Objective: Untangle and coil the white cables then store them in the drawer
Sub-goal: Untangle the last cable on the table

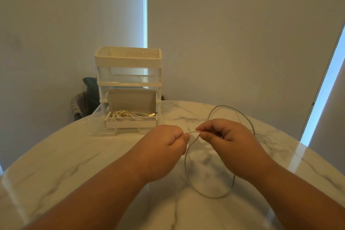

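While the left hand [164,147] and right hand [224,136] each pinch the white cable [185,164] just above the counter [74,155], feed even, untwisted loops matching the one hanging below. The open drawer [112,132] waits beyond.

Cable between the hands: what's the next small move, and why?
Probably draw another length from the slack beyond the right hand and lay it as a second loop into the pinch of the left hand. Both hands pinch the cable, one loop is formed below them, and the rest trails loose over the table.
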The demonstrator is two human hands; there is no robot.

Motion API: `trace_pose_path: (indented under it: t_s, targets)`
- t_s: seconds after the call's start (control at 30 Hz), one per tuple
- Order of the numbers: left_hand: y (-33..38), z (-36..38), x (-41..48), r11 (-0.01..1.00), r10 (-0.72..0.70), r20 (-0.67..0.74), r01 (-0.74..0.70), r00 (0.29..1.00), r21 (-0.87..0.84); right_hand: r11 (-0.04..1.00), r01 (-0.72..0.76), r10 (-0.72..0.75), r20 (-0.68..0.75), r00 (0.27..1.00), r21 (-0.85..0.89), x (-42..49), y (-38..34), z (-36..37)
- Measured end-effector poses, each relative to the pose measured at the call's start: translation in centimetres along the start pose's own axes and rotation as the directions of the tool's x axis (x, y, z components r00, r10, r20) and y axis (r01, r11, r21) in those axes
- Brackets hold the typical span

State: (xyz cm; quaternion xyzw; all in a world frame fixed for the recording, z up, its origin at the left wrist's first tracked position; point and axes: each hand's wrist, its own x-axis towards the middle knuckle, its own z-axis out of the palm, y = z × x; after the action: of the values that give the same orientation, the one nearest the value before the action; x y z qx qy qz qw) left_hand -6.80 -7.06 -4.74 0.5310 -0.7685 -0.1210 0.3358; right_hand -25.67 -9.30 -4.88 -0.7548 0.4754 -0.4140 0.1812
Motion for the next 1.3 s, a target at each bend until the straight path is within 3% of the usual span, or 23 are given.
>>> trace_pose_path:
  t_s: [0.1,0.27,0.33,0.4,0.5,0.6,0.7,0.9,1.07,1.3]
  targets:
    - [-0.2,-0.1,0.1,0.991,-0.071,-0.029,0.067,0.997,-0.119,0.996,-0.088,0.088,0.016,0.996,0.013,0.2,0.7,0.0]
    - [0.9,0.1,-0.3,0.85,-0.134,0.136,0.184,0.982,-0.493,0.966,-0.207,0.204,0.037,0.978,0.155,0.4,1.1,0.3]
    - [1.3,0.1,-0.4,0.696,-0.157,0.203,0.254,0.967,-0.672,0.94,-0.248,0.236,0.078,0.969,0.232,0.3,0.9,0.5]
    - [1.6,-0.3,-0.4,0.456,-0.146,0.286,0.321,0.947,-0.83,0.892,-0.311,0.288,0.118,0.95,0.328,0.1,0.7,0.9]
    - [1.8,-0.6,-0.2,0.205,-0.087,0.307,0.319,0.948,-0.926,0.83,-0.357,0.314,0.169,0.934,0.428,-0.1,0.4,1.3]
    - [1.7,-0.7,0.2,0.019,-0.07,0.289,0.291,0.955,-0.956,0.898,-0.303,0.246,0.206,0.947,0.319,-0.3,-0.2,1.4]
    - [1.7,-0.8,0.3,-0.093,-0.071,0.251,0.244,0.965,-0.965,0.949,-0.231,0.165,0.285,0.944,0.216,-0.8,-1.0,1.7]
    - [2.0,-1.1,0.3,-0.158,-0.147,0.181,0.157,0.973,-0.975,0.979,-0.166,0.102,0.422,0.901,0.118,-1.5,-1.9,2.1]
    - [1.6,-1.3,0.6,-0.057,-0.253,0.091,0.08,0.963,-0.995,0.991,-0.132,0.093,0.543,0.835,0.035,-1.7,-2.4,1.4]
    - [0.9,-1.3,1.3,-0.049,-0.391,0.019,0.0,0.92,-0.999,0.991,-0.099,0.129,0.484,0.865,-0.088,-1.4,-1.6,1.5]
